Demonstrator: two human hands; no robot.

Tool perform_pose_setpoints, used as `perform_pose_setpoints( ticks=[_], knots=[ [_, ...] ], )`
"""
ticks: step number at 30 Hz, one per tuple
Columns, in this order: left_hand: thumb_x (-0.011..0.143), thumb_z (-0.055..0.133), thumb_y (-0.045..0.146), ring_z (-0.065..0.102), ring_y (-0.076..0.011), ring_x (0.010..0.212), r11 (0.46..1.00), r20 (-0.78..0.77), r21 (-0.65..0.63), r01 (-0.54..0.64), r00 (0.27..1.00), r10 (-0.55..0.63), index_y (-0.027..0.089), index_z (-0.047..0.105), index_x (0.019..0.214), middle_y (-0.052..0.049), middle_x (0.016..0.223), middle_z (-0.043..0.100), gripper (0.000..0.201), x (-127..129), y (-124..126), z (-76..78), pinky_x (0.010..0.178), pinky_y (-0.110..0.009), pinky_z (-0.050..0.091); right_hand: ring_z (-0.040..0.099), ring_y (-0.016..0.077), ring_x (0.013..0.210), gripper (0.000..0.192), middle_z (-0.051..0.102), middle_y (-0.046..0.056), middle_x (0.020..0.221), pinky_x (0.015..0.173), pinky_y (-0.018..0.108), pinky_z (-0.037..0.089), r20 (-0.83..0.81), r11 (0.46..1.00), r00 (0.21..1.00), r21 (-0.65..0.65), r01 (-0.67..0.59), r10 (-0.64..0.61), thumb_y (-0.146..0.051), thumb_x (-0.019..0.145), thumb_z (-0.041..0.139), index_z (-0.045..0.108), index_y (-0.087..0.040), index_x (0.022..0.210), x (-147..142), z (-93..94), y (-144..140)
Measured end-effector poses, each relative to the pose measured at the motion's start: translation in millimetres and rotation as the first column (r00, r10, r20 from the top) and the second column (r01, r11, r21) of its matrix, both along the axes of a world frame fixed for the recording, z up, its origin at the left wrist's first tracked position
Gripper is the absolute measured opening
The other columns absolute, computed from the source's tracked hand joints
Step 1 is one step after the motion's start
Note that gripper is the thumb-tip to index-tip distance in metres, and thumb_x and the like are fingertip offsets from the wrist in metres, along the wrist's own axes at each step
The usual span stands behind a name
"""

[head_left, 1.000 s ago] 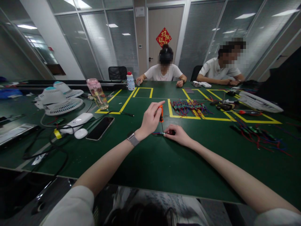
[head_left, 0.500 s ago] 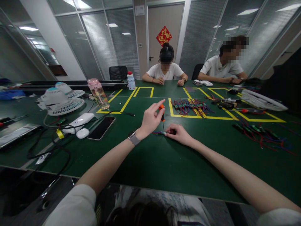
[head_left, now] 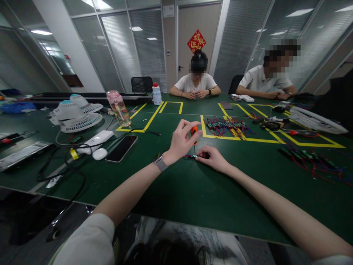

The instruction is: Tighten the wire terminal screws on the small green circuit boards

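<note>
My left hand, with a grey-banded watch on its wrist, is closed around the orange and black handle of a screwdriver. The screwdriver stands nearly upright, its thin shaft reaching down to a small circuit board on the green table. Pinched at the board's right end are the fingers of my right hand, which steady it. Thin wires stick out from the board's left side. The exact point where the tip meets the board is too small to make out.
Wired circuit boards lie beyond my hands, and more boards lie at right. Left are a phone, white fans, cables and a pink-lidded bottle. Two people sit across the table.
My left index finger, stretched out before, now bends over the screwdriver's top. The view has shifted a little, and the hands of the person opposite have come together. My right hand keeps its hold.
</note>
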State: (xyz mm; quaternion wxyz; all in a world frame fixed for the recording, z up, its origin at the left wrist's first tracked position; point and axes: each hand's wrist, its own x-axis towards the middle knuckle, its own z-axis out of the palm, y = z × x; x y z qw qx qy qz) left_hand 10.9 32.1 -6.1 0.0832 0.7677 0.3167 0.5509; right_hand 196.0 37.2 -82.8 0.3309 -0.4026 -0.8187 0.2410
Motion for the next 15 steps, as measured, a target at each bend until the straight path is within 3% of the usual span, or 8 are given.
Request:
perform_pose_setpoints(
  ticks=[3,8,13,15],
  knots=[
    [0.099,0.038,0.026,0.055,-0.0097,0.075,0.999,-0.012,0.006,0.04,0.999,-0.04,0.022,0.055,0.123,-0.004,0.101,0.057,0.03,0.5,-1.1,0.4,0.063,-0.02,0.045,0.054,0.0155,0.065,0.01,0.059,0.002,0.072,0.061,0.027,0.043,-0.008,1.0,1.0,0.005,-0.003,0.003,-0.026,0.078,0.068,0.07,-0.016,0.079,-0.3,-0.4,0.2],
    [0.089,0.059,0.035,0.046,-0.0075,0.06,0.996,-0.004,0.059,-0.068,0.998,0.068,0.022,0.066,0.107,0.001,0.081,0.052,0.023,-0.2,0.3,0.5,0.056,-0.02,0.04,0.055,0.0152,0.065,0.009,0.059,0.002,0.071,0.061,0.027,0.042,0.001,1.0,1.0,0.022,0.009,-0.009,-0.025,0.077,0.069,0.07,-0.016,0.079,-1.0,-2.1,1.3],
    [0.099,0.037,0.024,0.053,-0.0092,0.071,0.999,-0.057,0.046,0.007,0.998,-0.004,0.024,0.053,0.129,-0.003,0.097,0.057,0.034,-2.3,0.6,2.0,0.063,-0.021,0.045,0.055,0.0154,0.066,0.009,0.06,0.002,0.073,0.061,0.027,0.043,-0.005,1.0,1.0,0.005,-0.001,0.001,-0.025,0.077,0.069,0.07,-0.016,0.08,-0.8,-2.5,1.9],
    [0.098,0.042,0.025,0.051,-0.0086,0.066,0.999,-0.04,0.038,0.005,0.999,-0.004,0.023,0.057,0.124,-0.003,0.092,0.057,0.03,-2.4,1.7,2.3,0.057,-0.02,0.043,0.055,0.0155,0.066,0.008,0.06,0.002,0.073,0.062,0.027,0.043,-0.005,1.0,1.0,0.01,0.001,-0.001,-0.024,0.077,0.069,0.07,-0.016,0.079,-0.9,-2.2,1.8]
  ],
)
